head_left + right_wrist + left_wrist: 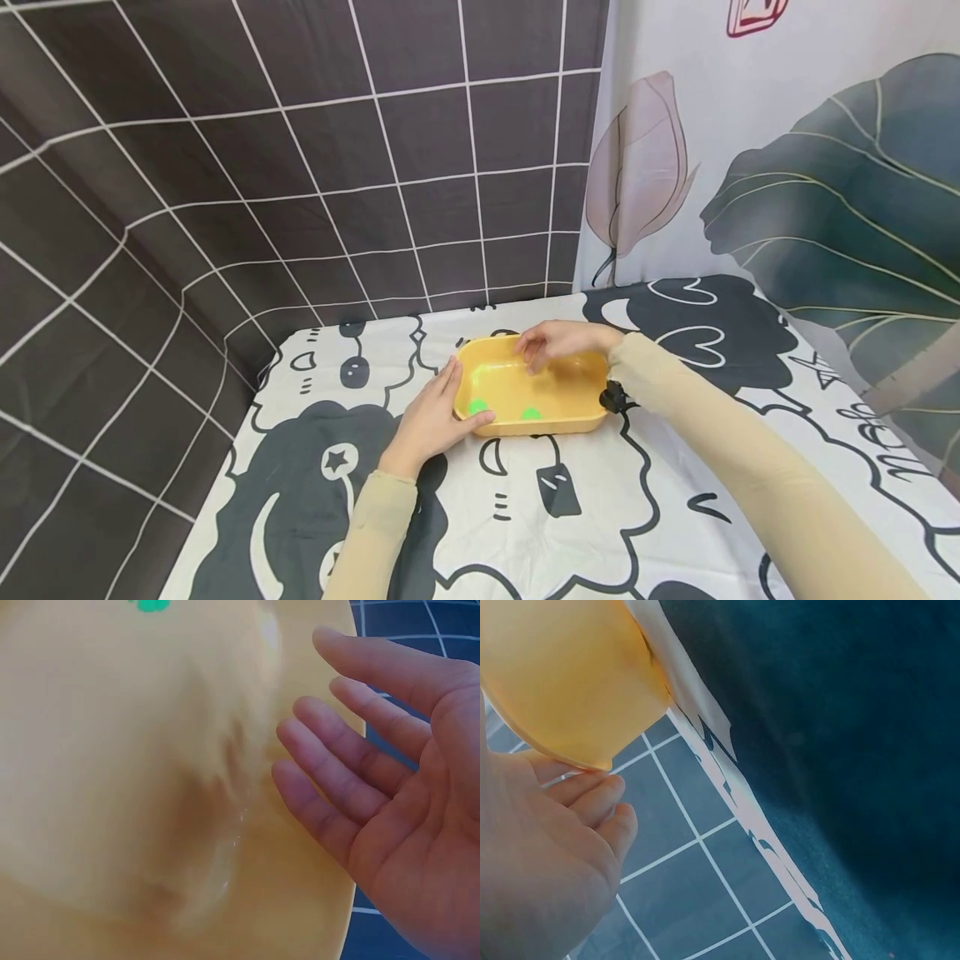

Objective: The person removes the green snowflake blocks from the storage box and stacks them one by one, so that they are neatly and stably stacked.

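A yellow plastic basin (510,428) with rounded corners lies on the patterned cloth in the head view. Two green spots (531,413) show inside, along its near wall. My left hand (429,423) grips the left end, thumb over the near rim and fingers along the outer side; in the left wrist view the fingertips meet the rim from outside. Over the far right part of the basin hovers my right hand (558,342), its fingers loosely bent and holding nothing. Glints and a rippled, clear look like water show inside the basin (315,900) in the right wrist view.
A white cloth (517,542) with black cartoon prints covers the table. Behind and to the left hangs a dark gridded curtain (315,150); a pale curtain (720,108) with flower and leaf prints hangs at right. A small dark lump (615,397) sits by the right cuff.
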A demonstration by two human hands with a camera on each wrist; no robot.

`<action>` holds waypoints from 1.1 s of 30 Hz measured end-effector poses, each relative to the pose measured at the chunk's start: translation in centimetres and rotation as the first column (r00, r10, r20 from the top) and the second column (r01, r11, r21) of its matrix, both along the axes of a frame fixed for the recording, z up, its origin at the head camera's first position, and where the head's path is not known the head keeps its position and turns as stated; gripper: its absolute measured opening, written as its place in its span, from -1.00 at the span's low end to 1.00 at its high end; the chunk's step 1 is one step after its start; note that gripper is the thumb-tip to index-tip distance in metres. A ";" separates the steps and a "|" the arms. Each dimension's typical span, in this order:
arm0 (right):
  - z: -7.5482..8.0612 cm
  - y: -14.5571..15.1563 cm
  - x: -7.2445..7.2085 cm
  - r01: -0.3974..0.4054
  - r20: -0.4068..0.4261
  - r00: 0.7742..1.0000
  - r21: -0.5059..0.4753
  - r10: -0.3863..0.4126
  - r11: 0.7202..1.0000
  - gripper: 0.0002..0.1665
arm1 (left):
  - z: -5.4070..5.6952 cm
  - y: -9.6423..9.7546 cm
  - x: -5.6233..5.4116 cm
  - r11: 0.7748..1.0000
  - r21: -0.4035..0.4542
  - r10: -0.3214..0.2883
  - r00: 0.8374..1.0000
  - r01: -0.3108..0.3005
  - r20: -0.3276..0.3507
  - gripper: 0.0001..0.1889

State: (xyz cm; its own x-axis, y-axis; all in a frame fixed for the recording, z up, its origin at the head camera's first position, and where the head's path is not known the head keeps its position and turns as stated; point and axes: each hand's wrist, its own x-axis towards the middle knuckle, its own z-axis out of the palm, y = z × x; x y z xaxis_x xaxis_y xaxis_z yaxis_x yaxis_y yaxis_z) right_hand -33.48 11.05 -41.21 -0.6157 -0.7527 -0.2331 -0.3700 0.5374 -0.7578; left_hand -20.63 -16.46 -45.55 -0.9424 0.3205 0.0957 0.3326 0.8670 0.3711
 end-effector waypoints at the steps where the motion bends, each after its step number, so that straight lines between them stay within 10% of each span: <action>1: 0.0 -0.1 0.0 -0.006 -0.001 1.000 0.010 0.006 1.000 -0.42 | 0.0 0.0 0.0 1.000 -0.003 -0.002 1.000 0.002 -0.002 0.16; 33: -0.4 -3.7 1.2 -0.270 0.037 0.960 0.375 0.277 0.887 -0.62 | -0.3 0.0 -0.1 1.000 0.014 0.010 1.000 -0.010 0.018 0.17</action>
